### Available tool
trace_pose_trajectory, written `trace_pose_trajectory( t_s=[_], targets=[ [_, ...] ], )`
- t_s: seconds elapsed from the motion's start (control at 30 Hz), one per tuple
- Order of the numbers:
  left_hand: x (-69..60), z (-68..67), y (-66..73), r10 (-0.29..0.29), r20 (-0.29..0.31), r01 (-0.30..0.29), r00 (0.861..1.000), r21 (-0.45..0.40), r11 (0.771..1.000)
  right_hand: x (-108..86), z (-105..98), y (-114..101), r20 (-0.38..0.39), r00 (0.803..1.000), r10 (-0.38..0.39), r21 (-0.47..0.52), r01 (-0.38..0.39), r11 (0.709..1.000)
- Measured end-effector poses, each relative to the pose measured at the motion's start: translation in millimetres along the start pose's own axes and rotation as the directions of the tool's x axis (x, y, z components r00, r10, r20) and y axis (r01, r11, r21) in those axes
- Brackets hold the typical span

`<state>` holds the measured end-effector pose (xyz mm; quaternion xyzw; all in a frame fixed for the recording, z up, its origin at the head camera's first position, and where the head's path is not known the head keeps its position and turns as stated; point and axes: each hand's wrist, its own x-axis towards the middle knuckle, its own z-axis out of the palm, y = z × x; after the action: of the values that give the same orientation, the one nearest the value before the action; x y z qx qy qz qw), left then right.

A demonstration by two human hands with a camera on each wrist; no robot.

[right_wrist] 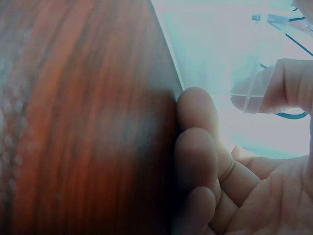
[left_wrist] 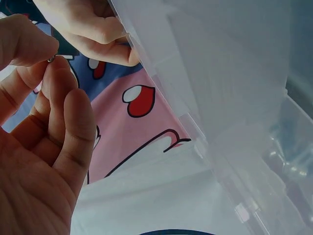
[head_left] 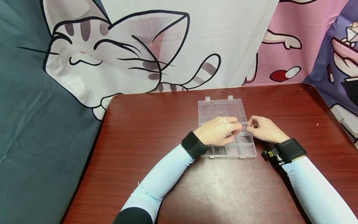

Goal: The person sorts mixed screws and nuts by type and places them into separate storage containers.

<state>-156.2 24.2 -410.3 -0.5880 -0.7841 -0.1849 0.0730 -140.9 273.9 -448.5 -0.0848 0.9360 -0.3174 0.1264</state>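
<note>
A clear plastic compartment box [head_left: 248,151] lies on the table with its lid [head_left: 221,109] folded back, away from me. Over its compartments is my left hand [head_left: 218,131], thumb and fingertips together. The left wrist view has a tiny shiny metal piece [left_wrist: 51,59] pinched between them; its kind is too small to tell. My right hand [head_left: 265,128] grips the box's right edge, fingers outside and thumb seen through the clear plastic in the right wrist view. Small metal pieces [head_left: 222,151] lie in the near-left compartments; the left hand and wrist hide others.
The box stands on a reddish-brown wooden table [head_left: 151,124]. A cloth with cartoon cats [head_left: 173,40] hangs behind the table's far edge and continues on the left and right. A small white speck [head_left: 317,124] lies on the table at right.
</note>
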Motion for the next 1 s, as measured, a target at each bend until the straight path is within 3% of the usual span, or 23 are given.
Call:
trace_pose_trajectory(
  t_s=[0.13,0.23,0.37,0.47,0.73,1.0],
  targets=[
    [-0.8,-0.1,-0.5,-0.011,0.020,0.011,1.000,0.012,1.000,-0.1,-0.4,-0.5,-0.001,1.000,-0.001,-0.002,0.001,1.000],
    [-2.2,-1.7,2.1,-0.069,0.075,0.067,0.995,0.018,0.998,-0.3,-0.7,-1.0,-0.002,1.000,-0.004,-0.009,0.004,1.000],
    [-4.6,-3.2,9.2,-0.215,0.190,0.207,0.958,0.062,0.976,0.0,-1.0,-1.7,-0.009,1.000,-0.011,-0.029,0.010,1.000],
    [-5.9,-2.5,13.5,-0.285,0.230,0.264,0.930,0.116,0.957,0.5,-1.0,-1.8,-0.010,1.000,-0.015,-0.035,0.014,0.999],
    [-11.9,-3.4,16.1,-0.306,0.235,0.275,0.922,0.156,0.949,0.8,1.1,-0.4,0.009,1.000,-0.001,-0.020,0.002,1.000],
    [-34.9,-18.2,9.5,-0.341,0.242,0.300,0.908,0.193,0.934,1.1,1.4,-2.2,-0.005,1.000,-0.008,-0.020,0.008,1.000]
  ],
)
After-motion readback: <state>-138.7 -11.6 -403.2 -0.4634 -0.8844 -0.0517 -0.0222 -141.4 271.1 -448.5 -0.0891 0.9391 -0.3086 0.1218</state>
